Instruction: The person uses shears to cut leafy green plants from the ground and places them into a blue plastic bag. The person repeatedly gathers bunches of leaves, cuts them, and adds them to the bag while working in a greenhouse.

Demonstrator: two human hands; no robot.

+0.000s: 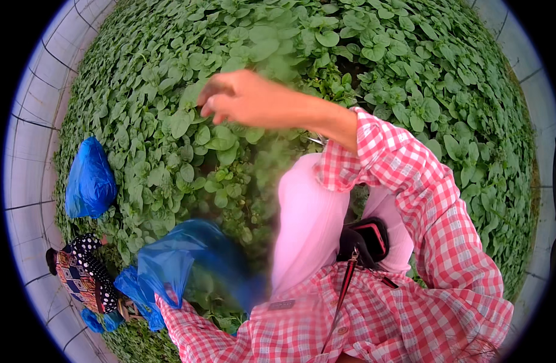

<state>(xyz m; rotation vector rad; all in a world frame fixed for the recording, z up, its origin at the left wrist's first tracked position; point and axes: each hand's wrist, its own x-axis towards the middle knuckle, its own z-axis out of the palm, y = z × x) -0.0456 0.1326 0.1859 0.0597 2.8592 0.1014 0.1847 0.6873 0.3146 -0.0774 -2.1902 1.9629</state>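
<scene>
My right hand point(234, 100), blurred, is above the leafy green plants point(223, 145), palm side away from me. Its fingers are loosely bent and apart, with nothing visible between them. Just below the wrist, partly covered by the sleeve, a pointed metal blade point(316, 139) shows. At lower left my left forearm runs into a translucent blue plastic bag point(166, 261). The left hand is mostly hidden by the plastic and appears to hold the bag up. One side of the bag is smeared by motion near my knee.
A full blue bag point(91, 181) rests on the plants at left. Another person point(83, 274) is lower left, beside more blue bags point(137, 286) and a small wooden stool point(129, 308). A phone point(373, 240) sits in a black pouch on my lap. Pale sheeting walls point(33, 168) curve around the bed.
</scene>
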